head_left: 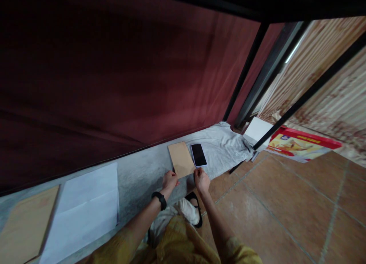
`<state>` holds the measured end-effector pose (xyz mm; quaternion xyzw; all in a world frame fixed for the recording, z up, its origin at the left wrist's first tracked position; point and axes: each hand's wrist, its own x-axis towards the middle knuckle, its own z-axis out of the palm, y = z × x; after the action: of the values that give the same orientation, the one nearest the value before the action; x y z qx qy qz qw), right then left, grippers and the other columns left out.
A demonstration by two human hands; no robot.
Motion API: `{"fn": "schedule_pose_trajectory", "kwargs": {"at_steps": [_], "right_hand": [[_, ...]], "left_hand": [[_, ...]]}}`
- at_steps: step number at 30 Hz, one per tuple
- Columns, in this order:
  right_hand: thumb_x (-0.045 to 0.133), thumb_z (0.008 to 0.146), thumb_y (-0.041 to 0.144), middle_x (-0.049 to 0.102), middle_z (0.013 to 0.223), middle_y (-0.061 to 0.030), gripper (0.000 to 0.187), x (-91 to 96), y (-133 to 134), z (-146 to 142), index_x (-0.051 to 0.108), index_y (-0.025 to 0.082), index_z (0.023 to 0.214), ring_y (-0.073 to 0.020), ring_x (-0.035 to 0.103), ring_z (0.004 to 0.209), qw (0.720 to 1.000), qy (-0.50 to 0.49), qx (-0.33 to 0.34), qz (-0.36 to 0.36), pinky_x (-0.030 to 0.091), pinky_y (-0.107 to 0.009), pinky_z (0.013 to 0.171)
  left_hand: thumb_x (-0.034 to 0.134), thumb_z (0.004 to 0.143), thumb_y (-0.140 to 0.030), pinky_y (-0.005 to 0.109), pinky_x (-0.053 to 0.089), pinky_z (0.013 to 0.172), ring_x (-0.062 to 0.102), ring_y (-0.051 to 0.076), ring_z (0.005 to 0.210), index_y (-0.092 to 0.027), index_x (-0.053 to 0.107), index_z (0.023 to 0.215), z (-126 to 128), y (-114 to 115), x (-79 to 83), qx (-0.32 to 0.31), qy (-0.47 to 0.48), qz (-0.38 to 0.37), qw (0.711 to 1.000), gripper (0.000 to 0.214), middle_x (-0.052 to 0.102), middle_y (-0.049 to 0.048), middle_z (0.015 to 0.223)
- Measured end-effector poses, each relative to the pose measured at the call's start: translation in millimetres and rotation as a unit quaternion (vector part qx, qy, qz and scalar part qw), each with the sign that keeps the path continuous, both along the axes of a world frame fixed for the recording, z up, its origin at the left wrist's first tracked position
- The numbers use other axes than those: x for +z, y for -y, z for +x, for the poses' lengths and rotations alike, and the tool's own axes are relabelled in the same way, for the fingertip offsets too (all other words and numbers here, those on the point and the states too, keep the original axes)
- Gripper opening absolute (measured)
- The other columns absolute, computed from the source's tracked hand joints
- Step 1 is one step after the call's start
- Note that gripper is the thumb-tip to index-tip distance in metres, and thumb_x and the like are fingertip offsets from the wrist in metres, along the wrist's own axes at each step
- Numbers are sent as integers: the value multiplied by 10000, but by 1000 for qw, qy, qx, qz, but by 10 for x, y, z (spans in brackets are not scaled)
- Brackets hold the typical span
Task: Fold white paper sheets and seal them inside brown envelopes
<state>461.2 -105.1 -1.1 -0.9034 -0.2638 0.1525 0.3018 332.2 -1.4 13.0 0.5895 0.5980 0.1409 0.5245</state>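
A flat tan-brown paper piece, which looks like an envelope (180, 157), lies on the grey cloth-covered surface in front of me. My left hand (169, 180) is closed at its near left corner, fingers pinched on the edge. At the near right corner, my right hand (202, 180) is pinched on the paper too. A phone (198, 155) with a dark screen and pale case lies just right of the envelope, beyond my right hand. The fingertips of both hands are small and partly hidden.
Large white sheets (85, 207) and a bigger brown paper piece (31, 222) lie to the left on the cloth-covered ledge (137, 180). A dark red panel (128, 85) stands behind. On the right are black metal bars (246, 71), a red-yellow box (303, 144) and tiled floor (286, 195).
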Motion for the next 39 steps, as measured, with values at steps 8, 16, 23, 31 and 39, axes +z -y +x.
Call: {"fn": "schedule_pose_trajectory", "kwargs": {"at_steps": [8,16,23,31,39], "right_hand": [[417,1019,333,747,938,-78,301,-11,-2,-1,691,210,1036,-200,694,848,999,14,9,-34,420,-260,693],[414,978,370,748,883,-54,327,-81,27,80,703,219,946,-207,699,849,999,-31,-16,41,454,-264,696],[421,948,375,737,836,-31,313,-134,49,87,695,238,886,-200,689,811,997,-31,-28,65,458,-256,665],[422,954,374,725,844,-49,312,-120,32,77,693,227,911,-207,674,805,999,0,-17,34,439,-260,655],[398,965,370,731,872,-67,344,-97,33,61,704,213,969,-215,680,828,999,11,-10,32,452,-269,687]], "left_hand": [[611,782,-125,205,502,535,685,152,554,-182,595,745,3,-5,-18,19,-3,-1,1000,69,620,-23,546],[589,812,-67,188,516,535,661,115,540,-174,587,818,39,42,-21,23,11,-3,1000,107,605,-38,586],[602,839,-73,174,494,514,604,73,497,-181,581,903,59,47,-17,18,9,8,1000,127,618,-43,684],[617,866,-117,176,464,496,592,81,496,-161,590,1025,59,42,-45,0,-14,10,1000,166,644,-20,710],[569,896,-153,171,465,504,626,99,526,-163,615,1021,26,31,-61,-14,-19,6,1000,133,643,-21,656]]}}
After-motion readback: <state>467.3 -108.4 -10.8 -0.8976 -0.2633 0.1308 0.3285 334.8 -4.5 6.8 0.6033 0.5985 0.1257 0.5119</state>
